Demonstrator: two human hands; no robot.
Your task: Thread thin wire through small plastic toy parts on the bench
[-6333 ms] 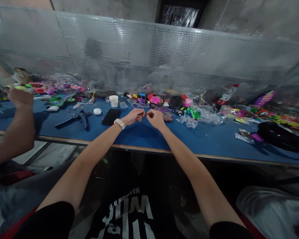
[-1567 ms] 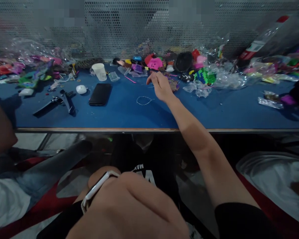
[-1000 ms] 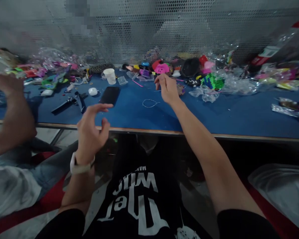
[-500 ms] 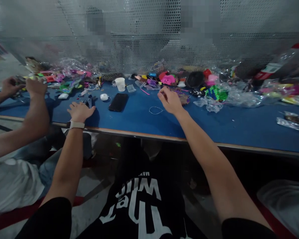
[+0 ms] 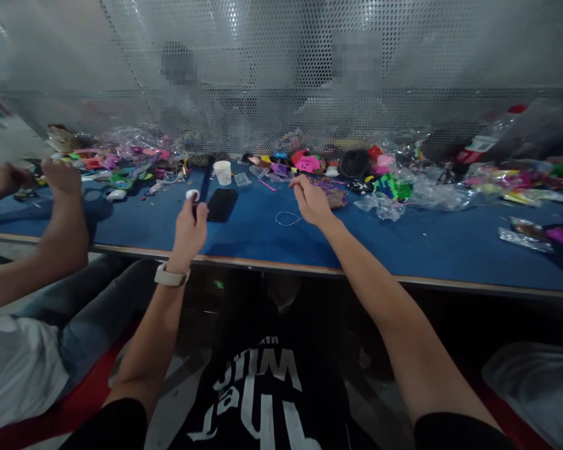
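Note:
My left hand (image 5: 190, 226), with a white watch on its wrist, is closed round a black long-handled tool (image 5: 207, 179) and holds it upright above the blue table (image 5: 263, 240). Just right of it a black phone (image 5: 222, 204) lies flat. My right hand (image 5: 312, 201) rests on the table with its fingers curled together; nothing shows between them. A thin wire loop (image 5: 287, 218) lies on the blue surface just left of that hand.
A white cup (image 5: 223, 172) and a heap of colourful small parts (image 5: 309, 165) with clear plastic bags (image 5: 426, 194) line the back, below a perforated metal screen (image 5: 281, 94). A co-worker's hands (image 5: 60, 178) work at the left. A bottle (image 5: 478, 147) lies at the right.
My left hand reached to the black tool on the table's left side, picked it up and brought it toward the phone. My right hand stayed by the wire loop.

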